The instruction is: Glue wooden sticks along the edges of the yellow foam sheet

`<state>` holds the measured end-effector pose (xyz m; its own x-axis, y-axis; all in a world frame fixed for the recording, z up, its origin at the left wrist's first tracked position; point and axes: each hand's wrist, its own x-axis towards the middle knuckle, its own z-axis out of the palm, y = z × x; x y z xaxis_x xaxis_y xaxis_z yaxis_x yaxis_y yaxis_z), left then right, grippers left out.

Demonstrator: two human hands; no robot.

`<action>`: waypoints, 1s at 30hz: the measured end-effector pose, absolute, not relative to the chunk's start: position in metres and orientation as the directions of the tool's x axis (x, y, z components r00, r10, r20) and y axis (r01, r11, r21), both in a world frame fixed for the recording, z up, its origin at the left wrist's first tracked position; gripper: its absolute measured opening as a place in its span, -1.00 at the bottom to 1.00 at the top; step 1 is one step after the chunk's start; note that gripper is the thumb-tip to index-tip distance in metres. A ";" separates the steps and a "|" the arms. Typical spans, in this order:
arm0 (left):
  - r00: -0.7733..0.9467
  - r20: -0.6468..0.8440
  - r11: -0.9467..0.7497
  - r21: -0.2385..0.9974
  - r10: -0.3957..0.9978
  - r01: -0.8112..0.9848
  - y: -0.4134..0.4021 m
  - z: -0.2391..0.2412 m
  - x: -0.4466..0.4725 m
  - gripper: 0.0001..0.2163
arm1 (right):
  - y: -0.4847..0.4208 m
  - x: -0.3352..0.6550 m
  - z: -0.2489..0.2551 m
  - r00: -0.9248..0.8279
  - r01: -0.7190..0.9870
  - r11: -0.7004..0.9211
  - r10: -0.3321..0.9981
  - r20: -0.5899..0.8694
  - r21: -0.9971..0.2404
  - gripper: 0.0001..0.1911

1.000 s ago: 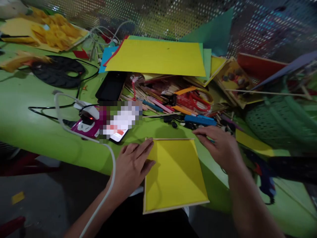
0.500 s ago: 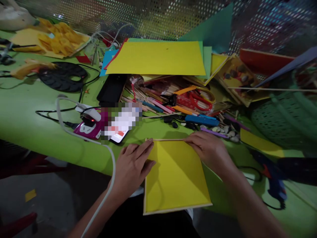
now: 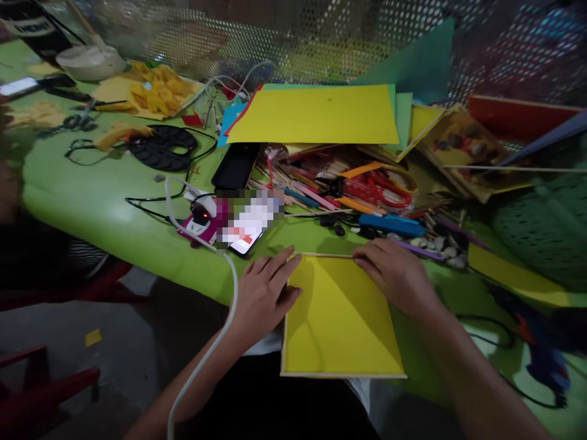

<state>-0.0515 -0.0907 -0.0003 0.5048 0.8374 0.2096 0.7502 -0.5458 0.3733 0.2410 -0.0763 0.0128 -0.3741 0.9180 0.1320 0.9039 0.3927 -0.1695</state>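
A yellow card (image 3: pixel 342 324) extends over the table's near edge, with pale wooden strips along its left and near edges. A thin wooden stick (image 3: pixel 323 255) lies along its far edge. My left hand (image 3: pixel 266 293) rests at the far left corner, fingers stretched out and pressing on the stick's end, thumb apart over the card. At the far right corner my right hand (image 3: pixel 397 272) pinches the stick's other end between thumb and fingers. A white cable (image 3: pixel 229 311) passes over my left forearm.
Beyond my hands lie a lit phone (image 3: pixel 247 229), a magenta power strip (image 3: pixel 195 229), red scissors (image 3: pixel 385 189) and a blue box cutter (image 3: pixel 389 224). Stacked coloured sheets (image 3: pixel 316 113) lie behind. A blue glue gun (image 3: pixel 543 360) and green basket (image 3: pixel 545 226) are right. A person sits at far left.
The view has shifted left, so things appear farther right. The card's near edge looks slightly higher and more level. Both hands keep their places at the far corners.
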 end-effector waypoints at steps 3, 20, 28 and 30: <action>0.495 0.209 -0.536 0.379 0.844 0.754 -0.091 0.000 -0.051 -0.55 | -0.074 0.241 0.012 -0.359 0.912 0.377 0.924 0.127 -0.164 -0.87; 0.452 0.235 -0.508 0.448 0.861 0.735 -0.093 -0.004 -0.050 -0.60 | -0.085 0.196 0.010 -0.542 0.811 0.573 0.813 0.213 -0.119 -0.66; 0.404 0.246 -0.472 0.506 0.881 0.722 -0.093 -0.003 -0.049 -0.61 | -0.065 0.189 0.011 -0.518 0.839 0.537 0.837 0.177 -0.085 -0.81; 0.392 0.244 -0.461 0.514 0.887 0.723 -0.092 -0.002 -0.048 -0.61 | -0.060 0.187 0.012 -0.502 0.855 0.516 0.848 0.169 -0.051 -0.83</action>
<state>-0.0479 -0.0921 -0.0023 0.3918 0.8871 0.2440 0.7234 -0.4609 0.5141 0.1872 -0.0601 0.0115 -0.5018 0.8483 0.1691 0.8551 0.5160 -0.0507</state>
